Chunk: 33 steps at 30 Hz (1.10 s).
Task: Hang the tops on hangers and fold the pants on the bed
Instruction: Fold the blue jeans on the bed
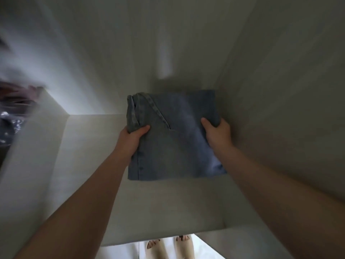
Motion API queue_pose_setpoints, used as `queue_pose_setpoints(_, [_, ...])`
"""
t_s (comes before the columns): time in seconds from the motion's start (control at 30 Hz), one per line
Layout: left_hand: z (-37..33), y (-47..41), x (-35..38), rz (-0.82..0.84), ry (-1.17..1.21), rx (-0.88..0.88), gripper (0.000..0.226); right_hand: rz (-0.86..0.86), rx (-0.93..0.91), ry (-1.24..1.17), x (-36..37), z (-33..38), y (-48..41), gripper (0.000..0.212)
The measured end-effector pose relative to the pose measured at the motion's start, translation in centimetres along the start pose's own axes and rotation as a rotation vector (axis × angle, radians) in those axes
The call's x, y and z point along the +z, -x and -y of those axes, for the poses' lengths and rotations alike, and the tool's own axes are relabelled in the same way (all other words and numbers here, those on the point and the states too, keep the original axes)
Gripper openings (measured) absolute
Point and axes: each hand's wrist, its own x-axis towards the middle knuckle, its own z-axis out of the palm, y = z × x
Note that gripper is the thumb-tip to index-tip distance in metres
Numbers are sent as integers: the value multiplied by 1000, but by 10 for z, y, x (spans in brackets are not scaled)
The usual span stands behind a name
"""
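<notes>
Head view: I see the folded jeans (177, 146) at centre, over the pale shelf (89, 165). The left hand (134, 136) grips their nine o'clock edge and the right hand (217, 134) their three o'clock edge, thumbs on top. My worry is that uneven release lets the fold slump open, or that a corner snags the side wall (280, 90) at two o'clock.

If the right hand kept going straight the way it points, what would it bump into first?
Gripping the folded blue denim pants, the right hand points toward the pale back panel of the cupboard; nothing shows in between, so it would probably meet that first, though depth is unclear.
</notes>
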Motion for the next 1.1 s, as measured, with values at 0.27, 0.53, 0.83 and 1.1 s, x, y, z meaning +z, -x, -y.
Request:
queue_pose_setpoints(0.27, [48,-52,34,-239,-848,533,74,-41,-265,715,50,-42,-31,74])
queue_pose_setpoints(0.53, [109,-92,51,-189,-1230,441,66,121,-367,999,94,-113,-58,63])
queue_pose_setpoints(0.83, [109,-106,63,-190,-1298,392,69,112,-384,1024,102,-125,-77,68])
queue_pose_setpoints(1.1, [68,-70,57,85,-1382,102,80,443,-213,1102,72,-95,-65,71])
